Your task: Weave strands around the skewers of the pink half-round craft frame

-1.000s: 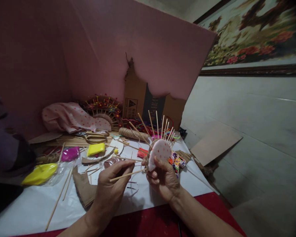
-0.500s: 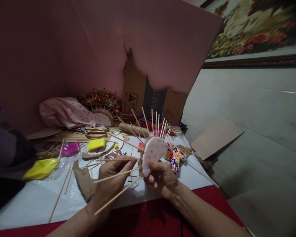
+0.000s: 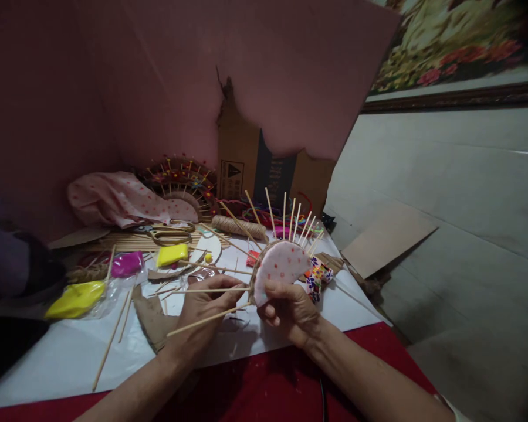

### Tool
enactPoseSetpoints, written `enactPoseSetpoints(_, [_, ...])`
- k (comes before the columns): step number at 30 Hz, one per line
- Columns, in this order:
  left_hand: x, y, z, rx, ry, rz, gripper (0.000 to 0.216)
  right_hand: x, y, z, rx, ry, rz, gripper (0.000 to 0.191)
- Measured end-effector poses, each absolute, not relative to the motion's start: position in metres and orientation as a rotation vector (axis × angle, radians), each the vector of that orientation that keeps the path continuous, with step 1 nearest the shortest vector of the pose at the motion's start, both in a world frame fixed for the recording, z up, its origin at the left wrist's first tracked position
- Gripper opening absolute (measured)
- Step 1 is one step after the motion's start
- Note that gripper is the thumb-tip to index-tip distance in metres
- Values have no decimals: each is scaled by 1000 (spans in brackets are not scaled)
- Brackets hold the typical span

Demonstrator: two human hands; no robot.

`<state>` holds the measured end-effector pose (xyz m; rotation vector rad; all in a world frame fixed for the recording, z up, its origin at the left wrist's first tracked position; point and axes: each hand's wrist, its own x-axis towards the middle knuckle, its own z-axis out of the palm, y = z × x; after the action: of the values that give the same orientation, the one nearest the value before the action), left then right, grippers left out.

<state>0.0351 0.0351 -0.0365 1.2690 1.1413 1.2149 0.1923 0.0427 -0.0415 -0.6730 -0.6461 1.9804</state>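
Note:
My right hand (image 3: 290, 310) grips the lower edge of a half-round piece covered in pink dotted cloth (image 3: 279, 266), held upright above the white sheet (image 3: 61, 363). Several thin wooden sticks (image 3: 290, 217) fan out from its rim. My left hand (image 3: 202, 319) is closed in a pinch at the piece's left edge, on one of the sticks (image 3: 209, 318) that juts out to the left. A strip of brown twine runs along the piece's rim.
On the white sheet lie loose sticks, yellow clay (image 3: 74, 299), pink clay (image 3: 125, 264), scissors (image 3: 169, 234), a twine spool (image 3: 240, 225), cardboard scraps (image 3: 152, 322) and a finished fan piece (image 3: 180, 184). A pink board and a cardboard box (image 3: 246, 164) stand behind. Red cloth covers the near edge.
The stick piece turned slightly in my right hand and rose a little. My left hand stayed at its left edge, shifting its pinch along the sticks there.

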Motion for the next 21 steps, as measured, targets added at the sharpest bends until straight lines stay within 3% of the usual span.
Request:
enactPoseSetpoints(11, [44, 32, -44, 1041, 955, 1072, 27, 189, 46, -43, -622, -572, 1908, 18])
enactPoseSetpoints(21, [46, 23, -47, 881, 969, 1316, 30, 188, 50, -43, -560, -529, 1842, 15])
